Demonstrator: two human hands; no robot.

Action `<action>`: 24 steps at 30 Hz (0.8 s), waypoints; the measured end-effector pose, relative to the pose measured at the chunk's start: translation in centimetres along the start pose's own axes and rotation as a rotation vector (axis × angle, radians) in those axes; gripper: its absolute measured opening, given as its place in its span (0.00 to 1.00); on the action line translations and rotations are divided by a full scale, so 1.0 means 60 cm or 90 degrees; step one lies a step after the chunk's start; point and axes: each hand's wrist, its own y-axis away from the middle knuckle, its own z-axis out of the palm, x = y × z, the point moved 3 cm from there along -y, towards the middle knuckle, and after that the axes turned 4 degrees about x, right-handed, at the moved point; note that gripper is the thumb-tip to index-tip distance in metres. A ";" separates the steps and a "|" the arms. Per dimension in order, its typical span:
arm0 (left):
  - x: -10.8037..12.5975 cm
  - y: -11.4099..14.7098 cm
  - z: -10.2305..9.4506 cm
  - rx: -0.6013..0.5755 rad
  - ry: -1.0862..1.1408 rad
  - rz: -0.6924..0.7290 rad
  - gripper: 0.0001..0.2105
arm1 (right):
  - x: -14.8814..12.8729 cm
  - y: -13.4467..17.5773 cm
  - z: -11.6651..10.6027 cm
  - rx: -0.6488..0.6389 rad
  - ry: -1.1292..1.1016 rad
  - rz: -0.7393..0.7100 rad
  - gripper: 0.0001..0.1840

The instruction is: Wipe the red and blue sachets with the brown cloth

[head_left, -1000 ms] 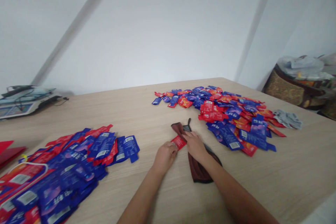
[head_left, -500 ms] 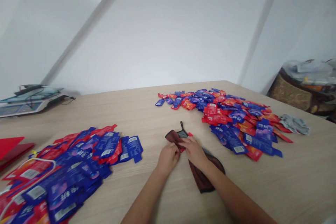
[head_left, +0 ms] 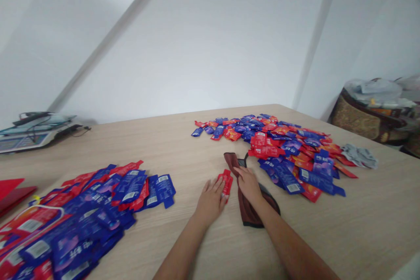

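Tabletop (head_left: pixel 164 142), packet (head_left: pixel 229 183) lengthwise forward beneath flat left hand (head_left: pixel 211 199), right hand (head_left: pixel 250 184) tight on cloth (head_left: pixel 247 214)

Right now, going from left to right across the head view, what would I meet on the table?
Left heap of red and blue packets, left hand, single red packet, brown cloth item, crumpled grey cloth.

The tabletop (head_left: pixel 157 144) is pale tan, wood-grained; towards its near edge, a red packet (head_left: pixel 229 183) and a brown cloth (head_left: pixel 246 210) trimmed black; towards the left edge, a mainly blue-and-red heap (head_left: pixel 98 210); towards the right edge, a blue, red and orange heap (head_left: pixel 288 148) and grey rag (head_left: pixel 360 156)
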 end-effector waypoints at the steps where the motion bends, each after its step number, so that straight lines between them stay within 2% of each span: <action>1: -0.010 -0.001 0.002 -0.003 -0.035 -0.042 0.23 | 0.000 0.000 0.000 -0.003 0.000 0.002 0.25; 5: -0.065 -0.003 -0.009 -0.032 -0.196 -0.243 0.23 | -0.001 -0.001 -0.002 -0.019 0.006 0.013 0.25; 8: -0.109 0.002 -0.037 -0.074 -0.297 -0.328 0.23 | -0.005 0.000 -0.004 -0.017 0.007 0.012 0.25; 11: -0.146 0.012 -0.071 -0.106 -0.365 -0.346 0.21 | -0.006 0.000 -0.003 -0.020 0.007 0.013 0.25; 14: -0.169 0.025 -0.098 -0.159 -0.370 -0.333 0.19 | -0.005 0.000 -0.001 -0.023 0.005 0.017 0.25; 19: -0.180 0.053 -0.118 -0.202 -0.396 -0.303 0.17 | -0.006 0.001 -0.003 -0.012 0.000 0.010 0.24; 24: -0.185 0.092 -0.136 -0.252 -0.437 -0.319 0.18 | -0.013 0.004 -0.004 -0.017 0.022 0.006 0.24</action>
